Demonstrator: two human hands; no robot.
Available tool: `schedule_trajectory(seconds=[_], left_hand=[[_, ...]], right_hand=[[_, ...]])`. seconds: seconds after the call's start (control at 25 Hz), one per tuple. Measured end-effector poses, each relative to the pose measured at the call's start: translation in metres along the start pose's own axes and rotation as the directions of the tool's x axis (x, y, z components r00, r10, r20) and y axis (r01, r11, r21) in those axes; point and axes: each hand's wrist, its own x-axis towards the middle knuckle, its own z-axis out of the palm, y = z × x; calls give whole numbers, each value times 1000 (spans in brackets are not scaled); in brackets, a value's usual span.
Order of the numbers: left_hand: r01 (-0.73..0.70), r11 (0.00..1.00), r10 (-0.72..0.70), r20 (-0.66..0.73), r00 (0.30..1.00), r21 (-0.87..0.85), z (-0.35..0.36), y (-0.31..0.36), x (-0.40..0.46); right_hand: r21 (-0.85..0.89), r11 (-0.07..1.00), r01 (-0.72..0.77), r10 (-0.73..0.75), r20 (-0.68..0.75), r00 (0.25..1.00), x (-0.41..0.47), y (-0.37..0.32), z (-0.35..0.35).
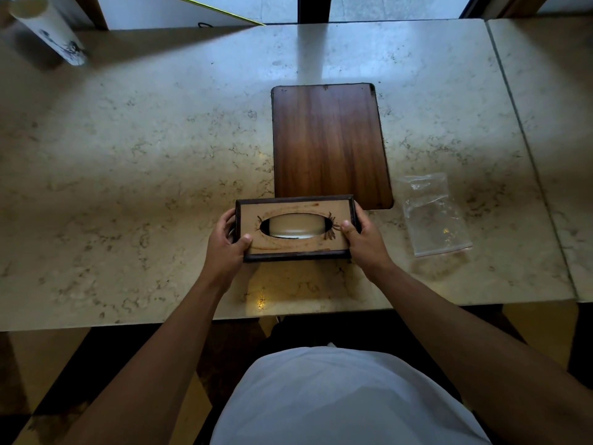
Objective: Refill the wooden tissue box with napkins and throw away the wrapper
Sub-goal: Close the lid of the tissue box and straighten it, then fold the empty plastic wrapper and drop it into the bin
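Holding the wooden tissue box (295,229) by its two short ends, the person has it right at the near part of the marble table (138,175), close to the front edge. The left hand (226,244) wraps the left end with the thumb lying on the top face, and the right hand (361,240) does the same on the right end, thumb on top near the oval slot (296,225). So both hands are closed snugly around the box, one per side. Can't really tell whether the box is resting on the table or lifted slightly off it.

Through the slot you can see something pale inside, looks like napkins (293,224) (hard to be sure of more than that, the opening is small and the light is dim). The top panel is light wood with a dark frame and some dark decoration around the slot ends.

Just behind the box, touching or nearly touching its far edge, lies a flat dark wooden board (329,142) on the table. To the right of the box, a bit apart from the right hand, there's a clear plastic wrapper (433,213) lying flat and empty-looking, with a reddish strip along its near edge.

Far back left corner has a white cylindrical container (48,30) with dark markings on it.
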Motion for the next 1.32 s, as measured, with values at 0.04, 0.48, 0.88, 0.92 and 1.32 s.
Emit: schedule_trajectory(seconds=[0.04, 0.48, 0.88, 0.92, 1.32], left_hand=[[0, 1000, 0, 1, 1000, -3, 0, 0, 0], [34, 999, -34, -22, 999, 9, 2, 6, -2], [-245, 888, 262, 11, 965, 388, 33, 60, 20], [-274, 869, 288, 29, 957, 412, 38, 64, 20], [-434, 821, 314, 341, 886, 371, 112, 83, 27]], right_hand=[[2, 1000, 1, -1, -2, 1000, 0, 1, 0], [-63, 997, 32, -32, -5, 999, -4, -6, 1], [-97, 991, 96, -106, -103, 989, -9, -35, -19], [-106, 989, 106, -118, -115, 986, -10, -37, -20], [-124, 989, 76, -114, -332, 936, -32, -26, -66]])
